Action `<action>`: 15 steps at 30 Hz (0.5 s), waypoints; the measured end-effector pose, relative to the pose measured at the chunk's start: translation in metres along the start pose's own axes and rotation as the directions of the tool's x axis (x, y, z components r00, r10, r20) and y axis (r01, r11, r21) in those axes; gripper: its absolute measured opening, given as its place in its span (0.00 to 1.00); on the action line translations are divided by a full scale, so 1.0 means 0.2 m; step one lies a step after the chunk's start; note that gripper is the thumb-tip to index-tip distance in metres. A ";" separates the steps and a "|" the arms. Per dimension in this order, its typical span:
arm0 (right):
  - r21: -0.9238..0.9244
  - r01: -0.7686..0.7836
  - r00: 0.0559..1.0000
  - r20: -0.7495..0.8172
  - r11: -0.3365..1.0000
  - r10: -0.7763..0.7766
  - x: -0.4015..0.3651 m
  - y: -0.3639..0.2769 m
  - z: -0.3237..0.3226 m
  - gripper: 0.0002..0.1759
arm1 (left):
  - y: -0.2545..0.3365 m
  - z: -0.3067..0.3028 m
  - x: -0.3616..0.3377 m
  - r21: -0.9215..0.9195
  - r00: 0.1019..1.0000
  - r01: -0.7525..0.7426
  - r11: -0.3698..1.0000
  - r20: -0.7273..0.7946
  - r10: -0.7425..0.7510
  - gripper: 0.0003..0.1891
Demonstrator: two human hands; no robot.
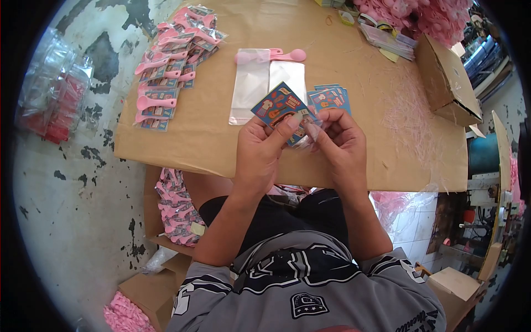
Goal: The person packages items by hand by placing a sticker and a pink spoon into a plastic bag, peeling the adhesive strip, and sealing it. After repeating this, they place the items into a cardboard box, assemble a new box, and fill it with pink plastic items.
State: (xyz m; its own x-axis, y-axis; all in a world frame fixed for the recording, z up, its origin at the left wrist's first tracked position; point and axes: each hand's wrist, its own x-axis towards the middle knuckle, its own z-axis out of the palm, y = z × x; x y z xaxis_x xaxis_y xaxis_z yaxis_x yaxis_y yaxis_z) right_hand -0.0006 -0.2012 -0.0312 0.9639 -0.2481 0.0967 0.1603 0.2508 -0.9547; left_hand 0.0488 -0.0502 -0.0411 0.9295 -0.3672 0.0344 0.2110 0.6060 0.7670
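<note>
Both of my hands are together above the near half of the table. My left hand (268, 145) pinches a blue printed card (276, 102) between thumb and fingers. Facing it, my right hand (343, 141) is closed on the card's lower right corner, where a small barcode shows. Something thin and clear hangs under the fingertips; I cannot make out what it is. Behind the right hand lies a small pile of similar cards (332, 99). Clear plastic bags (249, 91) lie just beyond the left hand, with pink spoons (296, 55) at their far end.
Bagged pink spoons with cards (157, 102) lie in overlapping rows on the table's left side. Thin pink strands (412, 122) spread at the right, beside a cardboard box (445, 80). A heap of pink pieces (415, 19) sits at the far right.
</note>
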 end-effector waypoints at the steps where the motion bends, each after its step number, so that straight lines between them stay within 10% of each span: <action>1: 0.018 0.013 1.000 -0.016 1.000 -0.013 0.00 0.02 0.01 0.10 | -0.01 0.02 0.00 0.016 1.000 -0.010 1.000 -0.008 0.010 0.15; 15: -0.003 -0.215 0.973 0.082 0.977 0.214 -0.09 0.02 0.05 0.11 | 0.06 0.08 0.00 -0.305 0.980 -0.195 0.932 -0.013 0.201 0.29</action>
State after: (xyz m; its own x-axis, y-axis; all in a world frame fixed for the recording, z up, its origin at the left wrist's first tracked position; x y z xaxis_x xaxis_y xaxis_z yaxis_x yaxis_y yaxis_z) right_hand -0.0146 -0.1866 -0.0345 0.9899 -0.1115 -0.0874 -0.0510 0.2953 -0.9540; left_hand 0.0473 -0.0544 -0.0221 0.9568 -0.2289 0.1792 0.1077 0.8516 0.5129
